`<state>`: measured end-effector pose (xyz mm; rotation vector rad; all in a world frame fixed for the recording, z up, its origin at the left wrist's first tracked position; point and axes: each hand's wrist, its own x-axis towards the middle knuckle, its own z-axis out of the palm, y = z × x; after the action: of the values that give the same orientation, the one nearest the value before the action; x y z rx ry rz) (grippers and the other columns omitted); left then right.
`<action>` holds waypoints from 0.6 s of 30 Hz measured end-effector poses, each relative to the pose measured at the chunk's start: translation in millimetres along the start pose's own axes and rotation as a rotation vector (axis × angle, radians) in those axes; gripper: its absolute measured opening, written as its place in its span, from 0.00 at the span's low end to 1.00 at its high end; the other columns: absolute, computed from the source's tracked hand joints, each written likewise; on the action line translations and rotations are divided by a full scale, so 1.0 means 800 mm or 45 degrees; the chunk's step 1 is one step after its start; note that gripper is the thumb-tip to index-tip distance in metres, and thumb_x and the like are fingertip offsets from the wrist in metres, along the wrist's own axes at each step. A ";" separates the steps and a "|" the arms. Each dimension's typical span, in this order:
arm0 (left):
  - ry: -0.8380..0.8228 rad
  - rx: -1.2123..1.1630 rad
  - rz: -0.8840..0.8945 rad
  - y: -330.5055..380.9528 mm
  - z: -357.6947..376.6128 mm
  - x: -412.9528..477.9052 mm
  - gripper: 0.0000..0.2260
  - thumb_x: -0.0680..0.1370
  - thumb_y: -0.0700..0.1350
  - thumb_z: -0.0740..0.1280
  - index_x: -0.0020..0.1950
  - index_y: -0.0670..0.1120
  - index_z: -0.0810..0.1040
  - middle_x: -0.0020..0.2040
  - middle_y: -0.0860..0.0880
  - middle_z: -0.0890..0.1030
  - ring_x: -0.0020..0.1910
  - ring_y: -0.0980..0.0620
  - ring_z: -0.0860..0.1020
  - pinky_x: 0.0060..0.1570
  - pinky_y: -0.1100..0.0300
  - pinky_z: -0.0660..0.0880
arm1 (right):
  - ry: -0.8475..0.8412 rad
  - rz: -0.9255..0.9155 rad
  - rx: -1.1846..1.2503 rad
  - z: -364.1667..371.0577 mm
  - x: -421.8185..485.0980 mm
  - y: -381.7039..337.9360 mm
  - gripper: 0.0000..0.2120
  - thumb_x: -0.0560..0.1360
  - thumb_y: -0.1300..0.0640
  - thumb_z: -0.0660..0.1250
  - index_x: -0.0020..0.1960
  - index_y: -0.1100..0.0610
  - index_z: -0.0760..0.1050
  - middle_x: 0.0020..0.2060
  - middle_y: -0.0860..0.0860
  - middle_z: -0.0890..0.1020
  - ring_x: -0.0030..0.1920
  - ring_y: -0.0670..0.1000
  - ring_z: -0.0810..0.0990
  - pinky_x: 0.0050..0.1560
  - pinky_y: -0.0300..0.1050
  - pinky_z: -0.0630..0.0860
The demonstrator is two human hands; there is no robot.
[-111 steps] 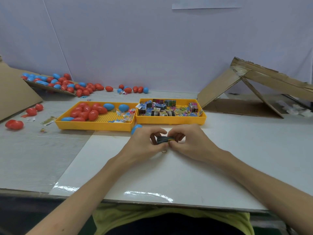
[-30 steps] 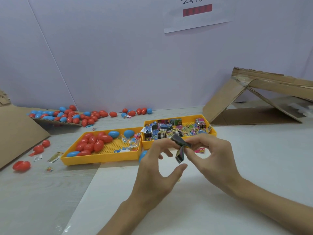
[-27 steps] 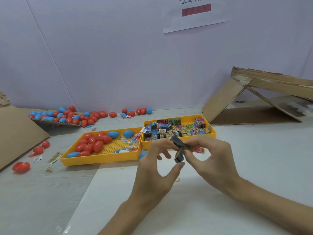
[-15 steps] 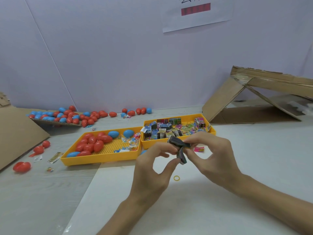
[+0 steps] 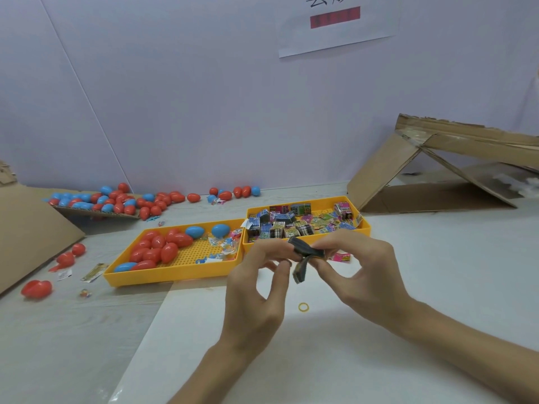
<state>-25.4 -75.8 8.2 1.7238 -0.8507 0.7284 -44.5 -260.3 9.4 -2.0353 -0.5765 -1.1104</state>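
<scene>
Above the white desk, a small dark folded paper packet is pinched between the left hand and the right hand, the fingers of both curled onto it. A small yellow rubber band lies on the desk just beneath. Farther off, two yellow plastic trays are set side by side.

Side by side at mid-table: the yellow plastic egg tray on the left, the yellow plastic packet tray touching its right. Just in front, the left hand and right hand meet on a dark folded packet, above a small yellow rubber band on the white board. The collapsed brown cardboard box sits behind, far right.
</scene>
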 end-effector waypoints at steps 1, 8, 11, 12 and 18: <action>0.028 -0.001 0.002 0.000 -0.001 0.000 0.10 0.78 0.43 0.67 0.57 0.53 0.75 0.51 0.57 0.80 0.51 0.51 0.80 0.48 0.64 0.76 | -0.006 -0.004 -0.009 0.000 0.000 0.001 0.09 0.70 0.64 0.77 0.49 0.59 0.83 0.40 0.48 0.84 0.42 0.44 0.80 0.43 0.36 0.78; -0.303 0.293 0.029 -0.018 -0.015 0.009 0.24 0.71 0.51 0.79 0.65 0.51 0.78 0.60 0.58 0.79 0.61 0.57 0.78 0.61 0.59 0.73 | -0.264 -0.096 0.023 -0.001 0.002 0.006 0.10 0.71 0.66 0.77 0.51 0.59 0.83 0.40 0.48 0.83 0.41 0.44 0.80 0.43 0.41 0.78; -0.329 0.229 -0.013 -0.023 -0.020 0.016 0.12 0.71 0.43 0.80 0.52 0.48 0.84 0.47 0.58 0.84 0.49 0.60 0.80 0.51 0.68 0.74 | -0.387 -0.106 0.033 -0.006 0.007 0.006 0.10 0.71 0.66 0.77 0.51 0.59 0.83 0.40 0.48 0.82 0.40 0.45 0.79 0.43 0.42 0.78; -0.354 0.217 -0.040 -0.023 -0.021 0.016 0.11 0.70 0.42 0.80 0.51 0.47 0.85 0.46 0.58 0.84 0.48 0.60 0.81 0.50 0.67 0.75 | -0.416 -0.094 0.043 -0.007 0.008 0.006 0.09 0.71 0.66 0.77 0.51 0.60 0.83 0.40 0.49 0.82 0.40 0.45 0.79 0.43 0.43 0.78; -0.440 0.063 -0.175 -0.024 -0.020 0.014 0.12 0.71 0.39 0.79 0.54 0.44 0.85 0.46 0.54 0.86 0.47 0.57 0.85 0.52 0.67 0.78 | -0.457 0.018 0.142 -0.012 0.011 0.007 0.09 0.71 0.66 0.77 0.51 0.61 0.85 0.40 0.51 0.84 0.39 0.47 0.81 0.43 0.43 0.79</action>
<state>-4.5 -58.6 11.6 1.9644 -0.9409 0.3665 -40.9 -271.1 17.8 -2.1485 -0.7824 -0.6889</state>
